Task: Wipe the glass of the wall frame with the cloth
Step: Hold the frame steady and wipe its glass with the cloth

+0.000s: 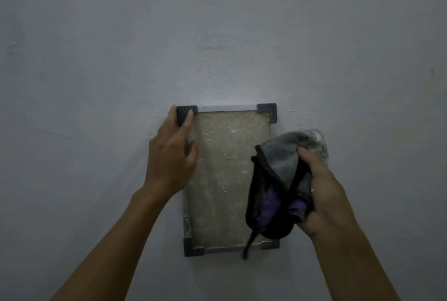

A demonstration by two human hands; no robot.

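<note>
Two hands: right (321, 189) clutching one cloth (278, 180), left (173, 153) spread on one frame (227, 107).

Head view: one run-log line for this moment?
left hand: steadying frame | right hand: gripping cloth | glass: dusty

Plain grey-white wall (242, 34), faintly scuffed, dim toward the edges.

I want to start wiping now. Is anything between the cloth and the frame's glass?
Nothing visible blocks it. The cloth, bunched in the right hand, is in front of the glass. The left hand only covers its upper-left edge.
</note>
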